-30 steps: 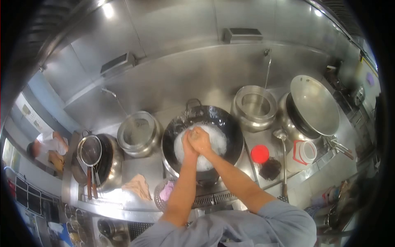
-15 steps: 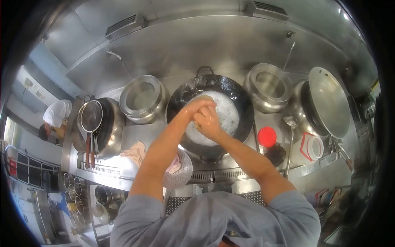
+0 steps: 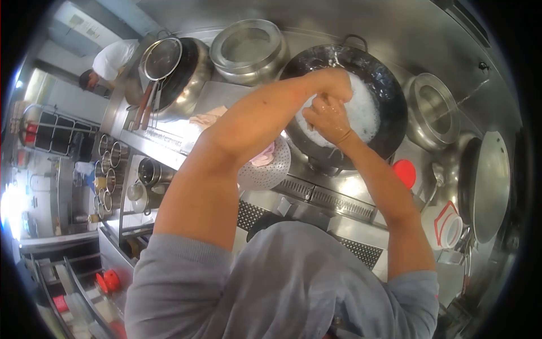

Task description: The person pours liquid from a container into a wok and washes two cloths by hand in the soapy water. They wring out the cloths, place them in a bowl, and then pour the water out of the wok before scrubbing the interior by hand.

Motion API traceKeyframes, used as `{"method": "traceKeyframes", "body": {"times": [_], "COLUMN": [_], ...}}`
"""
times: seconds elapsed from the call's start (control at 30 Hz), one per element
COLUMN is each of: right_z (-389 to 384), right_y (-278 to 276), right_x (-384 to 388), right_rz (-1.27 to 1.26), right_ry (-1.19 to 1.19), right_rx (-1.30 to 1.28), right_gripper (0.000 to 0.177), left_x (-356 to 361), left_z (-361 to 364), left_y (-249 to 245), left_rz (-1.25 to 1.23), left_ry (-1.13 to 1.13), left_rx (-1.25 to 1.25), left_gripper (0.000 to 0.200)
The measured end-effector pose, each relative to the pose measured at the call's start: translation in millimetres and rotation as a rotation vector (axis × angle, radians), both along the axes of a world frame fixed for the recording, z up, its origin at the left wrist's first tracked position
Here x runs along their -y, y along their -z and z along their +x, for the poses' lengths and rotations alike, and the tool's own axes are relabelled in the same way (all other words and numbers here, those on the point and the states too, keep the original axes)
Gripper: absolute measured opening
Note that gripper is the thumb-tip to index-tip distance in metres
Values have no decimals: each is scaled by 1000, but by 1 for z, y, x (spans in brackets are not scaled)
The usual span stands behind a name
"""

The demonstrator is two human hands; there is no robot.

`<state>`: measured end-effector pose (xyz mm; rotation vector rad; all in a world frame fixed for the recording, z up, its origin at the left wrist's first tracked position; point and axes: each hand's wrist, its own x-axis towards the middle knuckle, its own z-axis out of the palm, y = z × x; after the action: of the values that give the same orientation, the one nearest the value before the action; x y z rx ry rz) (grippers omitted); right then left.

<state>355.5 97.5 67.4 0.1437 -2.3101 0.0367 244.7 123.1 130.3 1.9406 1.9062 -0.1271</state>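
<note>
A large black wok (image 3: 389, 107) with a loop handle holds white, foamy water (image 3: 366, 121). Over the foam my left hand (image 3: 337, 85) is closed, bent sharply at the wrist, its fingers mostly hidden. Just below it and touching it, my right hand (image 3: 327, 117) is curled closed and wet. Whatever the two hands grip between them is hidden. In front of the wok, under my left arm, sits a perforated colander (image 3: 270, 178) with a pink cloth (image 3: 263, 156) in it.
Metal pots (image 3: 248, 53) stand left of the wok, another pot (image 3: 433, 110) to its right. Strainers (image 3: 161, 59) lie across a far-left pot. A red lid (image 3: 404, 173), ladle (image 3: 437, 175), white tub (image 3: 450, 229) and large pan (image 3: 491, 186) sit right. A person (image 3: 113, 59) bends at far left.
My view has turned, so the wok now appears farther up and right. My hands stay together over the foam; my left elbow has risen outward and that wrist bends more.
</note>
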Motion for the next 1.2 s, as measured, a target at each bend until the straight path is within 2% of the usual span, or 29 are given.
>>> {"method": "traceKeyframes", "body": {"times": [0.03,0.13,0.23,0.27,0.3,0.37,0.43,0.5,0.57,0.6,0.63,0.67,0.7,0.73,0.77,0.83,0.9,0.97,1.03,1.07,1.1,1.13,1.17,1.2], "right_z": [-2,-27,-65,-69,-72,-70,-47,-41,-38,-37,-41,-41,-34,-28,-24,-6,23,74,131,161,192,221,245,269], "right_y": [1,8,30,29,30,28,47,73,112,129,145,151,145,136,131,129,130,121,130,143,146,148,144,146], "right_x": [4,19,53,66,83,110,131,153,164,172,180,186,193,200,208,211,211,205,207,209,216,225,235,240], "right_rz": [-3,-64,-146,-195,-160,-83,-285,-438,-561,-555,-558,-574,-500,-424,-506,-628,-714,-912,-1034,-1044,-1202,-1360,-1397,-1426], "right_ry": [-32,-137,-214,-232,-184,-64,-84,-50,89,131,193,263,256,247,226,215,228,332,501,613,691,753,845,981], "right_rx": [33,65,-102,100,87,67,116,152,191,316,437,559,567,582,545,432,299,370,365,333,207,78,-58,-28], "right_gripper": [11,10,12,15,15,14,17,20,20,24,29,33,36,39,37,35,32,33,31,29,27,26,23,22], "left_x": [7,35,80,91,106,135,187,225,274,297,317,342,357,360,370,387,385,386,380,378,376,371,367,363], "left_z": [-3,-19,-35,-44,-52,-75,-57,-94,-130,-148,-165,-221,-202,-179,-187,-239,-264,-230,-238,-238,-237,-239,-245,-251], "left_y": [1,1,-12,-8,3,23,6,42,71,96,133,207,208,193,221,303,364,345,343,339,330,320,310,296], "left_rz": [37,27,25,46,65,95,322,338,364,338,317,196,326,293,361,253,552,355,302,328,337,439,539,644], "left_ry": [-3,-219,-379,-363,-340,-220,-453,-741,-837,-854,-900,-728,-798,-871,-844,-346,-209,-501,-393,-631,-867,-968,-1070,-1170], "left_rx": [-20,-42,-150,-202,-246,-217,155,574,359,311,226,75,121,169,196,-255,-273,-350,-398,-227,-57,165,390,622], "left_gripper": [24,26,27,26,26,42,48,43,38,37,37,39,42,42,41,46,36,38,37,35,33,32,30,29]}}
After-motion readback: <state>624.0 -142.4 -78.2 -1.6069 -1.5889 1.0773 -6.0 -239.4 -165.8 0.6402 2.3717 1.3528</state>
